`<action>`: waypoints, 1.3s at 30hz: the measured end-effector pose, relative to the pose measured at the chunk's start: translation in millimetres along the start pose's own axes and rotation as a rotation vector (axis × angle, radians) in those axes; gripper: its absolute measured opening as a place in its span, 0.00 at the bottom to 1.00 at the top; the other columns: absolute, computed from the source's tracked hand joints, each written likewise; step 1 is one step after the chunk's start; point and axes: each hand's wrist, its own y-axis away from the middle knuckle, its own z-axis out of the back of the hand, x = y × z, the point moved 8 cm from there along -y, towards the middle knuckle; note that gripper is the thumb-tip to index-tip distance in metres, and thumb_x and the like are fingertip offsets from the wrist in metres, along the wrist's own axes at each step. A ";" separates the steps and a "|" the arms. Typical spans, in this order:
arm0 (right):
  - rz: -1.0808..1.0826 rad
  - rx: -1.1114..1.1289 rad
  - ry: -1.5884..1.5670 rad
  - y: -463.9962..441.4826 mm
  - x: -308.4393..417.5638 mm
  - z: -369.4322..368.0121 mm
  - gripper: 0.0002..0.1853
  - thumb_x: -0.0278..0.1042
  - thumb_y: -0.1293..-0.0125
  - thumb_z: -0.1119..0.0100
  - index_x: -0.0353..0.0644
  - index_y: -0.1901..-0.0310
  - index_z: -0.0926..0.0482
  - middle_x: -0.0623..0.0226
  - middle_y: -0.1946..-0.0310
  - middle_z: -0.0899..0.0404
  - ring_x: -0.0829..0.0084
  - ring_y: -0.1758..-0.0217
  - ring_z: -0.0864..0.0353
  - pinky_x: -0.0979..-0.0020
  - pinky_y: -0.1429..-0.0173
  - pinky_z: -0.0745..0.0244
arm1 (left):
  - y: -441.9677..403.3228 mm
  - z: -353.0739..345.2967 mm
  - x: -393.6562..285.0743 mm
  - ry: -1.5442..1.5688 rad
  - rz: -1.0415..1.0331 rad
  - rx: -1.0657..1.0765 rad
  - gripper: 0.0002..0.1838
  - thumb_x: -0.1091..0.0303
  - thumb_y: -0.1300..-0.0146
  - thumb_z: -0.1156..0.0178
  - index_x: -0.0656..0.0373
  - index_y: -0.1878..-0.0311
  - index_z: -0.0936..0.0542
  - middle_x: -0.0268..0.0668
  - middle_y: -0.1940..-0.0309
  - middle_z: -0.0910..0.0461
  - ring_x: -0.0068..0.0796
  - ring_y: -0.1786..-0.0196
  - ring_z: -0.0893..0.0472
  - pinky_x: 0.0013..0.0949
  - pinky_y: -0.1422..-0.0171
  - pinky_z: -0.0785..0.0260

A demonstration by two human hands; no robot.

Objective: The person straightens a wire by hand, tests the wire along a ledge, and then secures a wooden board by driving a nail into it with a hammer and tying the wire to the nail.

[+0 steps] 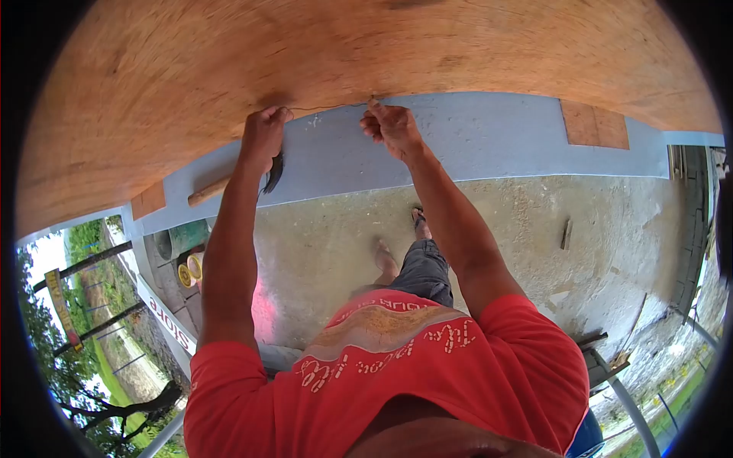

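My left hand is closed in a pinch at the lower edge of a large plywood sheet. A thin brown strand, string or wire, runs from its fingertips across to my right hand. The right fingers are also pinched, at the strand's other end against the sheet's edge. Behind my left forearm is a hammer, its wooden handle to the left and its dark curved head to the right. The forearm hides its middle, and I cannot tell what supports it.
Below the plywood runs a blue-grey painted surface, with a small wood piece at right. A short stick lies on the concrete floor. Buckets stand at left, near a sign and railing.
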 end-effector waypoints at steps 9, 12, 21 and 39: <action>0.261 -0.273 1.155 -14.5 43.8 -6.1 0.17 0.42 0.45 0.38 0.37 0.61 0.21 0.49 0.72 0.19 0.49 0.64 0.19 0.55 0.61 0.24 | 37.2 -89.3 99.5 -0.985 -0.563 0.344 0.07 0.74 0.48 0.49 0.60 0.64 0.26 0.51 0.72 0.23 0.58 0.61 0.23 0.50 0.57 0.32; 0.498 -0.210 1.362 -28.1 46.7 -6.6 0.16 0.42 0.45 0.38 0.39 0.60 0.20 0.52 0.74 0.19 0.51 0.65 0.18 0.57 0.61 0.24 | 83.6 -174.5 54.4 -0.876 -0.652 0.569 0.06 0.74 0.47 0.50 0.61 0.66 0.26 0.52 0.73 0.23 0.56 0.63 0.22 0.53 0.56 0.32; 0.341 0.137 0.240 42.8 145.0 101.4 0.16 0.40 0.34 0.44 0.32 0.60 0.21 0.61 0.68 0.20 0.73 0.66 0.21 0.71 0.61 0.24 | 18.1 -243.1 -94.8 -0.119 -0.877 0.327 0.10 0.69 0.37 0.47 0.66 0.62 0.21 0.41 0.78 0.23 0.26 0.74 0.25 0.34 0.69 0.33; 1.033 -0.109 1.020 21.1 89.2 -29.3 0.05 0.30 0.45 0.37 0.39 0.70 0.20 0.53 0.70 0.20 0.51 0.65 0.21 0.55 0.61 0.25 | 86.4 -86.7 -168.8 -1.754 -1.410 0.335 0.04 0.73 0.50 0.45 0.55 0.77 0.22 0.37 0.78 0.22 0.36 0.68 0.20 0.39 0.66 0.31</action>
